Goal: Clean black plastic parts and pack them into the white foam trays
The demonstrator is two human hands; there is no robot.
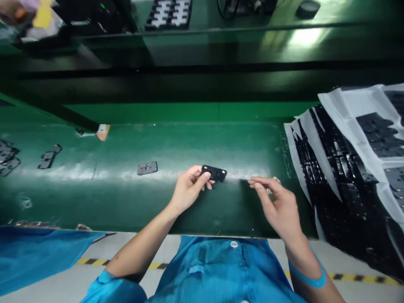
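Note:
My left hand [192, 185] grips a small black rectangular plastic part [216, 173] by its left end, thumb on top, just above the green table. The part has light holes near its upper corners. To its right, apart from it, my right hand [279, 202] is closed in a pinch, with thumb and forefinger on a thin, pale, pointed thing [243, 179], too small to name. A ring shows on that hand. Left of my hands, a similar dark flat part [147, 168] lies on the table.
Farther left lie another black part [47, 159] and a pile of parts [8, 158]. Black plastic bags with white sheets [334, 155] and dark parts cover the table's right end. A shelf [221, 42] runs along the back, holding a black tray [169, 13]. A green post [72, 118] stands left.

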